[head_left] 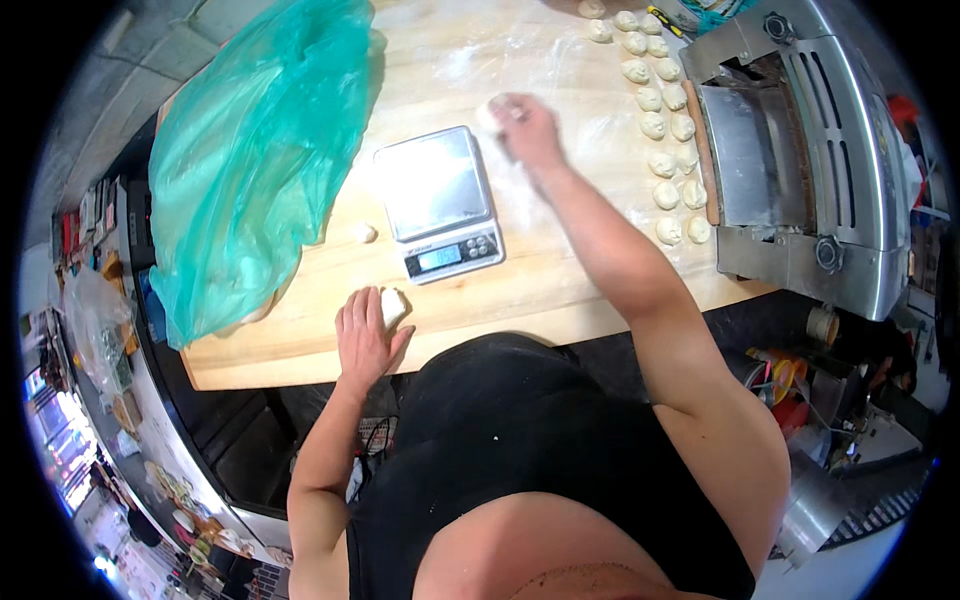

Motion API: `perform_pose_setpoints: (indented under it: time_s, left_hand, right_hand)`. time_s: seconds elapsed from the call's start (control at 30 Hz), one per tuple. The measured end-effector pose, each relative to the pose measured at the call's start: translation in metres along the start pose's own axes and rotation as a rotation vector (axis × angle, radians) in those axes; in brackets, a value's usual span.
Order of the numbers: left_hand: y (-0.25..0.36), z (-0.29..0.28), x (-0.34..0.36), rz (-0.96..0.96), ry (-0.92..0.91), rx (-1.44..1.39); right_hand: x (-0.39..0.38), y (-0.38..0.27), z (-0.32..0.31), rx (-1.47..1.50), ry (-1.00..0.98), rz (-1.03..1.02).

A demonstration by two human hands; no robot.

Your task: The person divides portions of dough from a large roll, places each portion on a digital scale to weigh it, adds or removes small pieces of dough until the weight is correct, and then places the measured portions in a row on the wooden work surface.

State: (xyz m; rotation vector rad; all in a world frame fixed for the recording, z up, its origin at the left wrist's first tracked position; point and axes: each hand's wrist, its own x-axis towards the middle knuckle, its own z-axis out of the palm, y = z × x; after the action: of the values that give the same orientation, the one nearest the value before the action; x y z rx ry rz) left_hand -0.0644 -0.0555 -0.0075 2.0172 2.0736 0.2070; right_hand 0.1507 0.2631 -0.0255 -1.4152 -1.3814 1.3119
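On the floured wooden counter (560, 305), the left hand (366, 338) lies against a dough lump (394, 306) near the front edge, thumb spread; I cannot tell whether it grips. Beyond the digital scale (436, 190), the blurred right hand (527, 127) curls at a dough piece (487, 116), its grip unclear. Dough balls (653, 125) line the roller machine's (760, 150) side.

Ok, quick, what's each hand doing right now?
Left hand: against a dough lump, thumb spread; firm grip can't be told.
Right hand: fingers at a pale dough piece; blurred, grip can't be told.
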Motion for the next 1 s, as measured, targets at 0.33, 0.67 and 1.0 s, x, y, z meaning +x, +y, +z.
perform_pose_setpoints:
  time_s: [0.33, 0.67, 1.0]
  left_hand:
    - [-0.005, -0.003, 0.028, -0.072, -0.065, -0.025]
    - [0.014, 0.006, -0.005, -0.125, -0.163, 0.041]
    - [-0.025, 0.018, 0.051, -0.216, 0.142, 0.056]
  right_hand:
    - [0.179, 0.016, -0.174, -1.115, 0.299, -0.437]
    - [0.176, 0.049, -0.229, -1.103, 0.232, -0.061]
    - [0.118, 0.013, -0.238, -1.275, -0.013, 0.067]
